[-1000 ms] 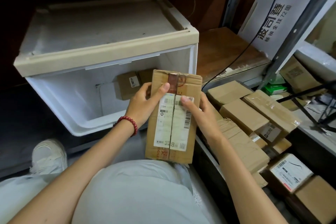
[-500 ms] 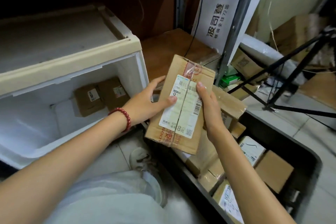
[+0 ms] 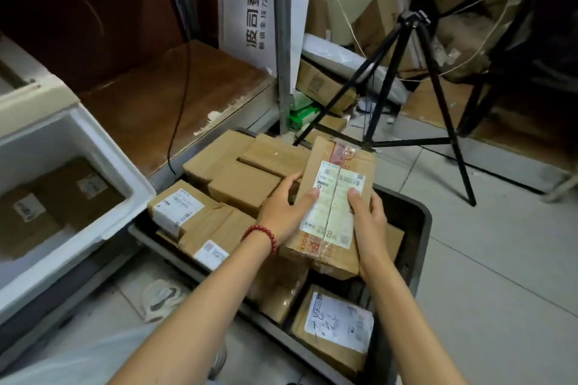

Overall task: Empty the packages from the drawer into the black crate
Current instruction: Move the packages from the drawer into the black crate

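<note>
held package [image 3: 336, 197]: brown cardboard; white shipping label, faintly green, with black barcodes; red print under clear tape.
black crate [image 3: 420, 228]: black along its rim.
packages in the crate [image 3: 244, 187]: brown cardboard, several with white labels printed in black; one label scrawled in black pen.
drawer [image 3: 93, 147]: white inside, cream top edge.
packages in the drawer [image 3: 62, 197]: brown, small white labels.
bracelet [image 3: 261, 236]: dark red beads.
tripod [image 3: 438, 87]: black.
board [image 3: 250, 9]: white, dark grey characters.
small box [image 3: 301, 114]: bright green and white.
shelf [image 3: 175, 97]: reddish-brown wood, chipped white edge.
floor [image 3: 500, 259]: pale grey tiles, darker grout lines.
</note>
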Demonstrator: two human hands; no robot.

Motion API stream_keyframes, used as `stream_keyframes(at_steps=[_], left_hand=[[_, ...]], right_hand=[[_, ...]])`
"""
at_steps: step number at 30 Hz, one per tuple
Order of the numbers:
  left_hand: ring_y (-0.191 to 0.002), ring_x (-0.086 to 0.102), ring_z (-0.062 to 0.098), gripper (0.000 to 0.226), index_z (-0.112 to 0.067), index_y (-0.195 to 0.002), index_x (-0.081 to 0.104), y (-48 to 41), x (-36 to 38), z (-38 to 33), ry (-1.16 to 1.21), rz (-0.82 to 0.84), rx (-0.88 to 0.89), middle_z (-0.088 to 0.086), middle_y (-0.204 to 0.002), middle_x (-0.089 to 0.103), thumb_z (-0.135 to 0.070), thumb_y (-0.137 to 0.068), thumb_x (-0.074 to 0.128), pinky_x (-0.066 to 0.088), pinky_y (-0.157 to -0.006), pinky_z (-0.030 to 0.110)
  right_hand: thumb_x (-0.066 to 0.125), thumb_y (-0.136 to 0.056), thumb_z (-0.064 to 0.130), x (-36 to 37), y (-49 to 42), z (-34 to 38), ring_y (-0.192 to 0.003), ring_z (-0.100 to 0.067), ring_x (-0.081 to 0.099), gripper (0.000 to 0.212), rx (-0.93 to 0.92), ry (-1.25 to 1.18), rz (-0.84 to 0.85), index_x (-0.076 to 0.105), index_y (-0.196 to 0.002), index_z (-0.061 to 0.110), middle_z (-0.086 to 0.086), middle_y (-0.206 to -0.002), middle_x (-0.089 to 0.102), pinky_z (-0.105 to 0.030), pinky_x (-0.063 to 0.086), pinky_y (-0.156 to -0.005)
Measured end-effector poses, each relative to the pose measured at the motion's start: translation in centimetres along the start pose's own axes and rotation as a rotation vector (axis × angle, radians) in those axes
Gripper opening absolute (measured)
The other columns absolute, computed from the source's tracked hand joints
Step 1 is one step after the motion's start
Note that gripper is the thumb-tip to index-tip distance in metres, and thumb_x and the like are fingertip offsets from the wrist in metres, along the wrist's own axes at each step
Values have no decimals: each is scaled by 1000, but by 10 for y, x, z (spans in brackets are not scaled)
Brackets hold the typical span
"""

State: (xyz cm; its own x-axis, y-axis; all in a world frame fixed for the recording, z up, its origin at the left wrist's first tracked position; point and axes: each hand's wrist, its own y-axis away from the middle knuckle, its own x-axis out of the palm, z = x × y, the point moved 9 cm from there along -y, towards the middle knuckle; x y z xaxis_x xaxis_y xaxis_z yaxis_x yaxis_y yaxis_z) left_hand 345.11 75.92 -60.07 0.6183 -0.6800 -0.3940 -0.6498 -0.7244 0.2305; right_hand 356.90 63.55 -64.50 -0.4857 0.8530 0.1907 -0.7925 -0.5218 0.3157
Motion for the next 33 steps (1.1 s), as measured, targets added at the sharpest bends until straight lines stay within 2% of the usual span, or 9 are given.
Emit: stream_keyframes(at_steps=[3, 7, 14, 18, 22, 27, 29, 31, 33], left_hand=[[-107, 55, 10, 53, -34, -140, 41, -3, 41, 17, -37, 100, -25, -7, -127, 56, -44, -91, 59, 47, -87, 27], [-114, 56, 14, 53, -32, -140, 41, -6, 75, 38, -49, 201, -55, -3, -133, 55, -38, -91, 61, 50, -94, 34], [-95, 65, 13, 52, -34, -141, 35, -5, 99, 62, 74, 252, -173, -4, -120, 59, -26, -95, 58, 57, -76, 29], [-105, 63, 18, 47, -36, -133, 35, -9, 113, 66, 54, 262, -183, -2, -130, 55, -27, -94, 59, 55, -88, 39], [-108, 60, 15, 50, -29, -140, 34, -11, 125, 70, 66, 300, -197, -1, -136, 52, -21, -96, 56, 53, -92, 37], [-98, 64, 14, 51, -28, -146, 32, -16, 124, 78, 43, 305, -194, 0, -133, 53, -20, -98, 49, 56, -84, 37], [-105, 61, 16, 54, -28, -149, 29, -16, 125, 82, -26, 325, -182, 2, -141, 45, -20, -99, 48, 55, -84, 33], [-113, 55, 14, 59, -28, -152, 21, -15, 128, 87, -108, 360, -164, 0, -147, 39, -18, -99, 46, 50, -87, 27], [-114, 54, 12, 61, -29, -152, 17, -15, 132, 92, -119, 394, -160, -2, -148, 40, -18, -99, 45, 50, -88, 24]], right_hand=[[57, -96, 28, -39, 6, -32, -89, -20, 72, 36, 67, -43, -91, 51, -131, 22, -4, -110, 71, -36, 59, -76], [60, -95, 31, -66, 11, -67, -91, -22, 72, 42, 146, -40, -172, 48, -134, 23, -4, -108, 72, -45, 58, -84], [63, -93, 27, -79, 3, -80, -90, -20, 72, 58, 157, 34, -225, 36, -144, 28, -4, -118, 67, -47, 59, -83], [63, -94, 27, -92, 3, -83, -88, -18, 71, 59, 153, 48, -290, 33, -145, 30, -1, -118, 66, -43, 59, -80], [64, -93, 27, -101, -1, -78, -90, -14, 70, 61, 86, 151, -343, 33, -146, 28, 1, -121, 64, -40, 59, -81], [63, -93, 15, -90, -6, -63, -92, -1, 62, 65, -28, 367, -284, 29, -148, 21, 4, -121, 59, -10, 52, -71], [63, -92, 11, -85, -8, -60, -115, -12, 57, 66, -63, 529, -253, 29, -149, 16, -2, -138, 51, -10, 46, -88], [60, -93, 12, -74, -9, -62, -141, -21, 33, 66, -79, 756, -178, 28, -151, 12, -6, -156, 28, -25, 30, -112], [52, -98, 16, -66, -10, -66, -150, -21, 11, 62, -61, 979, -98, 24, -153, 11, -6, -162, 8, -30, 15, -118]])
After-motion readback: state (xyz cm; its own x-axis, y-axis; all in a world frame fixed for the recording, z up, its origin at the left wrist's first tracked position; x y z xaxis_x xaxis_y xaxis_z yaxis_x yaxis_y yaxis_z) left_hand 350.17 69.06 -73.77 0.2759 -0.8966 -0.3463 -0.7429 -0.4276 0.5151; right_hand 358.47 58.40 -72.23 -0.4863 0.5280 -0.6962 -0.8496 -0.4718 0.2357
